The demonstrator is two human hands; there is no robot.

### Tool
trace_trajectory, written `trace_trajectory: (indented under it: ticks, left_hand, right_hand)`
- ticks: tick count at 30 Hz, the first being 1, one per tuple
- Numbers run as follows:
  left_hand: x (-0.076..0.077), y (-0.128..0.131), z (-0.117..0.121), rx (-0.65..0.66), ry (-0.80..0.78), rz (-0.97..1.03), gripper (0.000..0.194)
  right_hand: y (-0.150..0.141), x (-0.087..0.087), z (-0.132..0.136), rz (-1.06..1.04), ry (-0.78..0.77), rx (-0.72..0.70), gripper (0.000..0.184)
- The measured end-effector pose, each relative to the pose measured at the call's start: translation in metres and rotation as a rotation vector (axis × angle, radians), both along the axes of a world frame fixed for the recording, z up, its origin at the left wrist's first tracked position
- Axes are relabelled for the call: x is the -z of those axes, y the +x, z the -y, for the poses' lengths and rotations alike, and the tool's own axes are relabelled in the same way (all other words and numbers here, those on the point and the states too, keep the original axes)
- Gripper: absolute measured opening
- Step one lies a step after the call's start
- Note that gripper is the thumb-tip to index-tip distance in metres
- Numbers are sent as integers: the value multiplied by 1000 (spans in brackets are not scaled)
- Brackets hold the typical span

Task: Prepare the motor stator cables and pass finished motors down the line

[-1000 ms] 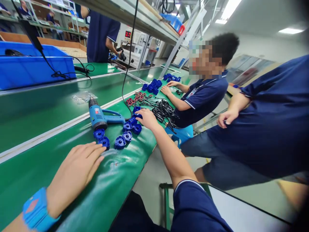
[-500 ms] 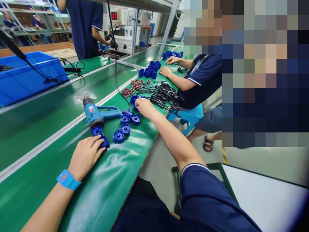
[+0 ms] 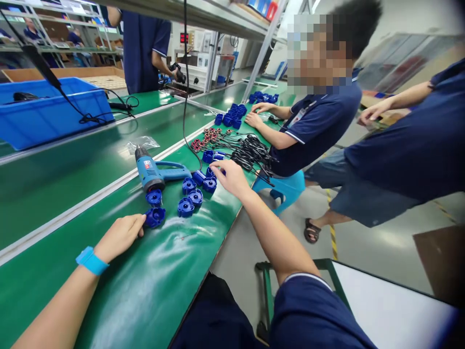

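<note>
Several round blue plastic parts lie on the green belt beside a blue heat gun. My left hand, with a blue wrist strap, has its fingers curled and pinches the edge of the nearest blue part. My right hand reaches further along the belt. Its fingers are stretched out, with the tips at another blue part by the gun's handle. Just beyond lie black wires and red coils.
A seated person handles more blue parts further along the belt. Another person stands at the right, a third at the back. A blue bin sits far left; a green stool frame is near my knee.
My left hand slid forward from lying flat on the belt and closed on the nearest blue part. My right hand shifted among the blue parts near the gun's handle. The view swung about.
</note>
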State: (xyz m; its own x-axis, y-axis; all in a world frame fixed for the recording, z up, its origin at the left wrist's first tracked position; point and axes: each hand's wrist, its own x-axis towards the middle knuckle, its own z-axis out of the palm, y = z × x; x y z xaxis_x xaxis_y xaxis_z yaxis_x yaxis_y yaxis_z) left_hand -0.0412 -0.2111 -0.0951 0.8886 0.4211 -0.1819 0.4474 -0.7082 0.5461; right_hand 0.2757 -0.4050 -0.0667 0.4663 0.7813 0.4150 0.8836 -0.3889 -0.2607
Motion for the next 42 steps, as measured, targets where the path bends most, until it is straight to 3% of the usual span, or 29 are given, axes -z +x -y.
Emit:
trace_trajectory:
  ticks: [3, 5, 9, 11, 13, 15, 18, 22, 25, 29, 35, 39, 42]
  left_hand:
    - [0, -4, -7, 2, 4, -37, 54]
    - [-1, -7, -9, -51, 79, -32, 49]
    - [-9, -5, -2, -147, 266, 128, 48]
    - [-9, -2, 5, -98, 351, 270, 49]
    - [-5, 1, 11, -12, 423, 358, 51]
    - [2, 3, 15, 52, 467, 361, 53]
    - [12, 5, 19, 94, 499, 348, 52]
    - [18, 7, 23, 174, 462, 382, 44]
    - [21, 8, 26, 244, 421, 411, 49]
    - [22, 9, 28, 253, 398, 434, 57]
    - [20, 8, 30, 249, 384, 409, 59]
    - [20, 8, 35, 249, 364, 424, 59]
    - [17, 8, 37, 256, 316, 434, 57]
  right_hand:
    - [-39, 10, 13, -96, 207, -240, 26]
    - [-62, 23, 19, -109, 275, -323, 31]
    - [-95, 56, 20, 9, 257, -297, 43]
    - [-106, 68, 17, 63, 194, -309, 44]
    - [-114, 76, 14, 91, 155, -324, 32]
    - [-118, 77, 12, 82, 177, -355, 16]
    - [-125, 72, 15, -73, 291, -419, 10]
    - [-142, 67, 24, -427, 368, -407, 16]
    - [-151, 70, 28, -603, 380, -387, 21]
    - [-150, 72, 29, -790, 403, -339, 48]
    - [-147, 68, 29, -627, 304, -392, 29]
    - [-149, 74, 28, -596, 391, -304, 18]
    - [-150, 79, 27, -587, 369, -240, 13]
